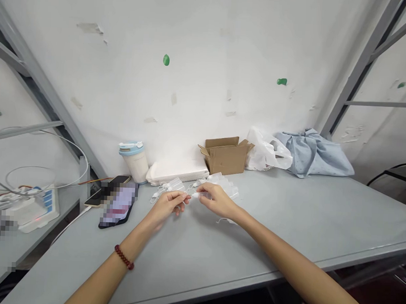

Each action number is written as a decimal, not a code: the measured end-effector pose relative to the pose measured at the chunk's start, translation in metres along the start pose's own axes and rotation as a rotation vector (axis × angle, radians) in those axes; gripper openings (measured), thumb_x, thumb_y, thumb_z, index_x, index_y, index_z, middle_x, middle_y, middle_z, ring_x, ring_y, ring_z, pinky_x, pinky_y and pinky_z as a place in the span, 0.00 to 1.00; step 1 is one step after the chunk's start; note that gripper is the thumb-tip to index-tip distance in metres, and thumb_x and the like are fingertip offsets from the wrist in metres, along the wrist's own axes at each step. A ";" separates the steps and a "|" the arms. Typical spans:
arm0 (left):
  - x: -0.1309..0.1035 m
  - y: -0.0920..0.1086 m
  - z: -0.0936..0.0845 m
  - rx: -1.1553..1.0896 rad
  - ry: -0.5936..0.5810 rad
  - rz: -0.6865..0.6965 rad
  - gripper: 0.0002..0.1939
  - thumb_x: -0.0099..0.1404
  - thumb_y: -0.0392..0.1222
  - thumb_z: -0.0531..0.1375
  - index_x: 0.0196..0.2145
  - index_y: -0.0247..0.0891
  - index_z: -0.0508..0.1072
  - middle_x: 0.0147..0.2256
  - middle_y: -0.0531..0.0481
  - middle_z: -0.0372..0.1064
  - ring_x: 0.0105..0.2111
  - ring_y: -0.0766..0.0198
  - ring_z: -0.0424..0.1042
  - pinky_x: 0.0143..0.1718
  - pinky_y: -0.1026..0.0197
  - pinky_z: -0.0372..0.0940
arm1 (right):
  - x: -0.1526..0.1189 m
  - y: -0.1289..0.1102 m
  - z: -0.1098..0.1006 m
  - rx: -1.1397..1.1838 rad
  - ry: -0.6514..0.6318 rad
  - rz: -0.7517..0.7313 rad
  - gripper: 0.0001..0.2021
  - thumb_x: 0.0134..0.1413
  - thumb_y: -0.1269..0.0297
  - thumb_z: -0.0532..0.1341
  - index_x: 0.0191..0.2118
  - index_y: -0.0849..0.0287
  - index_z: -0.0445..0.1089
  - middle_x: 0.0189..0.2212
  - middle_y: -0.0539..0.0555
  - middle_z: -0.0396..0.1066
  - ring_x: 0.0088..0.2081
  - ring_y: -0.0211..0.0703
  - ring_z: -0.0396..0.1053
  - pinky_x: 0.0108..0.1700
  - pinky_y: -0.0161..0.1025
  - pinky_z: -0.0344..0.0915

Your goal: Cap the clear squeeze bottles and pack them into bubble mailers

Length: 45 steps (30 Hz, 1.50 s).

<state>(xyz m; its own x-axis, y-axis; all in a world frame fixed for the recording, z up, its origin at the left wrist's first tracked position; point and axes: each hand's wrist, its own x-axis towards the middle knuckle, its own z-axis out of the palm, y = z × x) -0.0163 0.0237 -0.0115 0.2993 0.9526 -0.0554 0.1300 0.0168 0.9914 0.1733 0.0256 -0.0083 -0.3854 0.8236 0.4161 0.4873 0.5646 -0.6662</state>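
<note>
Over the grey table (253,244), my left hand (168,206) has thumb and index finger pinched on something too small to make out, possibly a thin string. Close to its right, my right hand (217,199) is closed round a small clear plastic piece with a white tip (195,194). Behind my hands lie several clear plastic pieces with white strings, one group at the left (175,185) and another at the right (230,187). A small white string (227,220) rests on the table below my right hand.
Along the wall stand a lidded cup (135,162), a white stack (178,170), an open cardboard box (227,160), a white plastic bag (265,152) and a blue cloth bag (317,154). Two phones (120,204) lie at the left, near a power strip (49,208) with cables.
</note>
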 end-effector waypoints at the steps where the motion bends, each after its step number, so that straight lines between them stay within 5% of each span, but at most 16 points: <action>1: 0.000 0.000 0.000 0.001 -0.002 0.002 0.17 0.54 0.52 0.61 0.28 0.32 0.74 0.27 0.48 0.68 0.22 0.70 0.62 0.22 0.66 0.55 | 0.000 -0.001 0.000 0.000 0.004 0.002 0.08 0.46 0.76 0.55 0.34 0.62 0.68 0.32 0.54 0.70 0.34 0.40 0.65 0.35 0.35 0.58; 32: -0.004 0.006 -0.001 -0.110 -0.056 -0.040 0.15 0.55 0.49 0.61 0.29 0.32 0.73 0.27 0.49 0.66 0.23 0.70 0.63 0.23 0.66 0.55 | -0.002 -0.004 0.003 0.156 0.086 0.007 0.08 0.43 0.75 0.55 0.32 0.62 0.66 0.30 0.53 0.68 0.33 0.40 0.65 0.31 0.34 0.58; 45: -0.005 0.004 0.000 0.017 -0.034 0.010 0.16 0.53 0.51 0.61 0.27 0.32 0.73 0.24 0.49 0.66 0.22 0.69 0.62 0.22 0.66 0.56 | -0.004 -0.002 0.006 0.031 0.035 -0.076 0.07 0.43 0.75 0.55 0.31 0.60 0.64 0.26 0.49 0.64 0.27 0.36 0.59 0.30 0.33 0.56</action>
<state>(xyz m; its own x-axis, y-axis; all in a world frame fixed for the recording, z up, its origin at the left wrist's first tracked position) -0.0171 0.0192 -0.0069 0.3328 0.9417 -0.0498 0.1424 0.0020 0.9898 0.1694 0.0209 -0.0127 -0.3923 0.7802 0.4872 0.4332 0.6239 -0.6504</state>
